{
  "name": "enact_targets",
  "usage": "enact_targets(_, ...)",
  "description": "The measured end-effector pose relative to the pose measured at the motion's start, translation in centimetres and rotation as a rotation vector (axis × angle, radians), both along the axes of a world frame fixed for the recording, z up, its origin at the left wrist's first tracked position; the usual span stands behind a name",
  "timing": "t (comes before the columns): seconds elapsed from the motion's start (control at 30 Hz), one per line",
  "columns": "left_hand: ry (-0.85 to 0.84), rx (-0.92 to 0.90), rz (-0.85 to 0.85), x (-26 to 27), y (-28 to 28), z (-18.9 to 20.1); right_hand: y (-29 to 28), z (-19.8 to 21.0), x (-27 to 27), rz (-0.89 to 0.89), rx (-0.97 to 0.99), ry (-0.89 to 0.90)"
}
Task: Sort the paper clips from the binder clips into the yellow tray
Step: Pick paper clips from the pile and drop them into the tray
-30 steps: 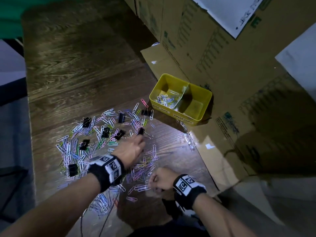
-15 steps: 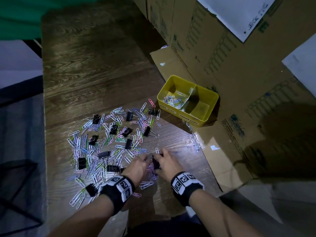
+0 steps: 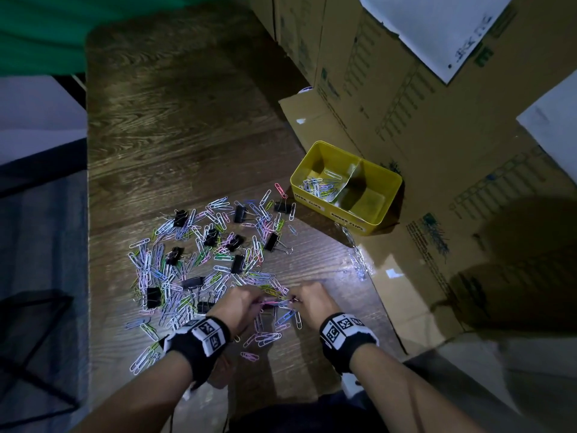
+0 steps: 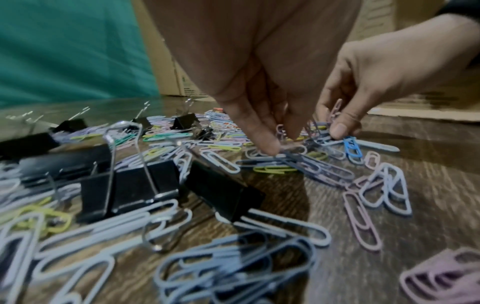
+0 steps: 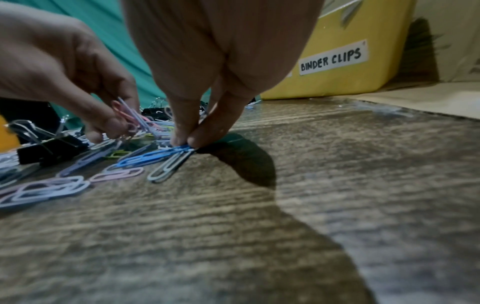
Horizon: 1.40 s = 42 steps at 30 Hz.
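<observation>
Paper clips [image 3: 175, 285], thin wire loops coated in pastel lilac, white, blue, green and pink, lie scattered across the dark wood-grain bench [image 3: 175, 145], mixed with black folding binder clips [image 3: 239, 213] with silver wire handles. The heap spreads from the near edge towards the yellow plastic tray [image 3: 368, 225], which stands at the right of the bench against flattened brown cardboard [image 3: 415, 295]. The tray has two compartments. The left one holds a small pile of coloured paper clips; the right one, whose front wall carries a white label reading "BINDER CLIPS" [image 5: 333, 57], looks bare inside.

Both hands work at the near side of the heap, close together. The left hand [image 3: 239, 303] has its grip closed on a small bunch of paper clips, pink and lilac ones sticking up between thumb and fingers in the right wrist view. The right hand [image 3: 315, 303] pinches its thumb and forefinger tips together on the end of a bright blue paper clip [image 5: 153, 157] that lies on the bench, with a pale grey-blue one just beside it; the left wrist view also shows a lilac clip caught higher up in that hand's fingers. Each wrist wears a black band with white square markers [image 3: 206, 334].

Stacked cardboard boxes [image 3: 390, 73] rise behind the tray, and a green cloth [image 3: 40, 35] shows beyond the far left corner.
</observation>
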<state>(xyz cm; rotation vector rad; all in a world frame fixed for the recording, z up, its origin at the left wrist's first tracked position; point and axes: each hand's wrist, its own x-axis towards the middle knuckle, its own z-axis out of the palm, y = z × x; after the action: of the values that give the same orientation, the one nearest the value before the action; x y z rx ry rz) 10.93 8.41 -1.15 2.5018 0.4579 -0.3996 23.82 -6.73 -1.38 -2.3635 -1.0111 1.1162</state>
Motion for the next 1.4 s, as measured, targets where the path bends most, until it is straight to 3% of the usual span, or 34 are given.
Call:
enact_targets(0.23,-0.04,-0.293,0.324,-0.1,1.7,1.1,-0.8,0.4,0.6,-0.115,0.143,0.095)
enact_targets(0.57,-0.17,-0.732,0.654,1.8,4.1,5.3,-1.7,2.7,2.4,-0.499,0.387,0.323)
enact_targets(0.77,-0.369,-0.861,0.624,9.8,4.6,10.6,-1.8,7.1,4.4,-0.73,0.626,0.347)
enact_targets(0.9,-0.49,-0.977,0.68,17.4,4.8,11.9,-0.8,10.6,6.3,-0.803,0.802,0.318)
enact_targets(1.03,-0.44,-0.889,0.672,23.1,4.7,10.7,0.1,12.7,8.8,-0.808,0.887,0.273)
enact_targets(1.23,-0.211,-0.341,0.347,25.0,5.0,6.0,2.6,11.8,14.1,-0.838,0.742,0.068)
enact_targets(1.3,-0.318,-0.328,0.357,24.0,4.6,6.4,3.6,10.5,16.2,-0.794,0.628,-0.047)
enact_targets(1.4,-0.441,-0.46,0.448,21.2,4.6,6.8,5.5,9.2,18.6,-0.607,0.413,-0.264)
